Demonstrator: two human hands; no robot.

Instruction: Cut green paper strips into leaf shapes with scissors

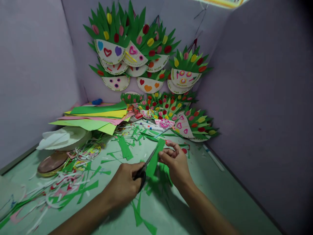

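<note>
My left hand grips a pair of black-handled scissors, their blades pointing up and away along the edge of a strip of green paper. Whether the blades are cutting into it or only lie against it, I cannot tell. Thumb and fingers of my right hand pinch the strip from the right side, holding it tilted above the table. Below both hands lie green paper scraps, and another green piece rests farther back.
Coloured paper sheets are stacked at the back left, near white paper plates and a round tin. Paper-plate crafts with green leaves hang on the back wall. A white marker lies along the right wall.
</note>
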